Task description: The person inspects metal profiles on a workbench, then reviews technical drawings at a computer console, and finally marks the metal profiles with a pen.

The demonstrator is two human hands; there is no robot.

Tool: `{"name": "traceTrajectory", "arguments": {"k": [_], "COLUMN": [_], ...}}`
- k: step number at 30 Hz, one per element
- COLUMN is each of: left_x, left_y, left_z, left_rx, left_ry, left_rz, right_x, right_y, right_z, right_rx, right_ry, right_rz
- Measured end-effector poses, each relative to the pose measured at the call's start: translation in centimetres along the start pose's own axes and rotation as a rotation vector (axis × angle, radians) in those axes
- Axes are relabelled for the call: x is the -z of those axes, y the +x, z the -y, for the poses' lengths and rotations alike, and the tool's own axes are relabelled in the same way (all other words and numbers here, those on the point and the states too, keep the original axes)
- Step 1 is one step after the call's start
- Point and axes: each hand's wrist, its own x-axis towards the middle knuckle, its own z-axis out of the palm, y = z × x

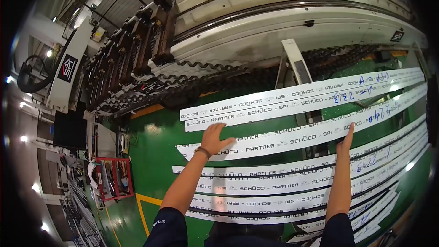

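Long, film-covered profiles printed "SCHÜCO - PARTNER" lie side by side in front of me. My left hand (217, 140) rests at the left end of a middle profile (258, 148), its thumb stretched to the right and its fingers reaching over the far edge. Farther right, my right hand (346, 142) is at the same profile, seen edge-on with a finger stretched upward; its other fingers are partly hidden. Just beyond lies a pair of profiles (274, 105) with blue handwriting. Nearer to my body are several more profiles (274, 186), below my forearms.
A long cream machine (247, 36) with dark spiral strips along its side runs across the back. A white support arm (296, 61) juts out toward the profiles. On the left are a machine arm marked SPI (67, 68) and a red cart (114, 179) on the green floor (151, 174).
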Motion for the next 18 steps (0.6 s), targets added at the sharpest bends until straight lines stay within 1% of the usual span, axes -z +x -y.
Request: {"name": "traceTrajectory", "arguments": {"k": [2,4,5,6,8,9,11,13,14,15,16,17,18], "left_x": [-1.2,-1.6,-1.8,-2.0,-1.7,-1.6,-1.7,-0.7,-0.3,-0.9,0.0,0.2,-1.1], "left_y": [1.5,2.9,3.6,4.5,6.2,7.2,9.0,9.9,11.5,11.9,12.5,14.0,15.2], "left_z": [2.2,3.3,3.7,4.1,5.2,5.9,7.8,9.1,9.7,12.7,13.0,13.8,16.7], "left_rx": [0.005,0.03,0.034,0.035,0.055,0.035,0.024,0.045,0.023,-0.054,0.003,0.114,0.021], "left_ry": [0.053,0.132,0.18,0.227,0.193,0.212,0.249,0.249,0.245,0.112,0.021,0.01,0.092], "left_rz": [-0.099,-0.172,-0.214,-0.256,-0.196,-0.208,-0.209,-0.131,-0.085,-0.052,0.057,0.233,0.231], "right_x": [0.5,0.8,0.9,1.1,1.1,1.0,1.0,2.2,0.1,1.4,-1.4,-1.6,-1.1], "right_y": [0.6,0.7,0.7,0.6,0.4,0.2,-0.5,-0.9,-2.4,-2.2,-5.6,-5.7,-6.1], "right_z": [-0.4,-0.4,-0.4,-0.6,-0.3,-0.4,-0.1,0.1,-1.2,-1.6,-0.9,-1.2,-1.9], "right_rx": [0.009,0.029,0.046,0.034,0.021,0.018,-0.043,-0.15,-0.078,-0.14,-0.081,-0.059,-0.041], "right_ry": [-0.021,-0.05,-0.03,-0.041,-0.06,-0.072,-0.202,-0.299,-0.142,-0.204,-0.326,-0.386,-0.421], "right_rz": [0.005,-0.029,0.016,-0.001,-0.034,-0.079,-0.13,-0.163,-0.186,-0.093,-0.191,-0.257,-0.312]}}
